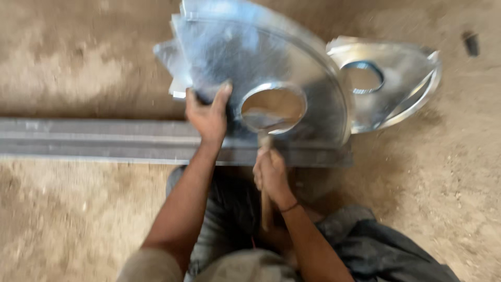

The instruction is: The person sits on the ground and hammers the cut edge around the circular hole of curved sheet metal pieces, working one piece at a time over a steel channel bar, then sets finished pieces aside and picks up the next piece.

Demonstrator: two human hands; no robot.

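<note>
The left hand (209, 112) is clamped on the near left edge of a disc (292, 68), a large shiny sheet-metal round with a hole in its middle; the thumb lies on the upper face and the fingers curl under the rim. The disc rests tilted on a long grey steel beam (94, 141) that runs from the left of the scene across to just past the middle, lying on the dirt floor (62, 219). The right hand (270, 175) is closed round the wooden handle of a hammer (265, 151), near the beam's near edge. The handle runs down past the wrist toward the person's lap, and the hammer's head reaches up into the hole of the disc, though blur hides its exact shape. A thin dark band sits on the right wrist. Behind the disc, to the right and partly covered by it, a second disc (396, 89) of the same kind lies on the floor, with its own smaller hole. A small dark object (471, 43) lies far right on the floor.
</note>
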